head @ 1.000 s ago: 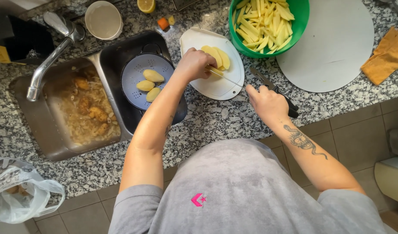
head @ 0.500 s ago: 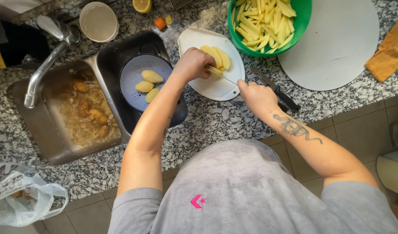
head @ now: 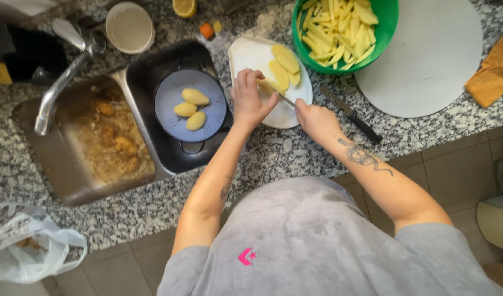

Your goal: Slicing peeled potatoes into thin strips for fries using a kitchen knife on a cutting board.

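My left hand [head: 249, 96] rests on a white cutting board [head: 254, 55] and presses down on a piece of peeled potato [head: 265, 85]. Flat potato slices [head: 284, 64] lie just beyond it on the board. My right hand [head: 315, 119] holds a knife [head: 287, 100] whose thin blade points left into the potato under my left fingers. A second knife with a black handle [head: 353, 116] lies on the counter just right of my right hand.
A green bowl [head: 391, 24] of cut potato sticks stands behind the board, a round white board [head: 427, 66] to its right, an orange cloth [head: 495, 68] further right. A blue colander [head: 177, 93] with three peeled potatoes sits in a black basin. Sink with peelings [head: 106, 142], tap [head: 59, 82], plastic bag [head: 26, 246].
My right hand has moved left, closer to my left hand, bringing the blade to the potato. My left hand stays on the board.
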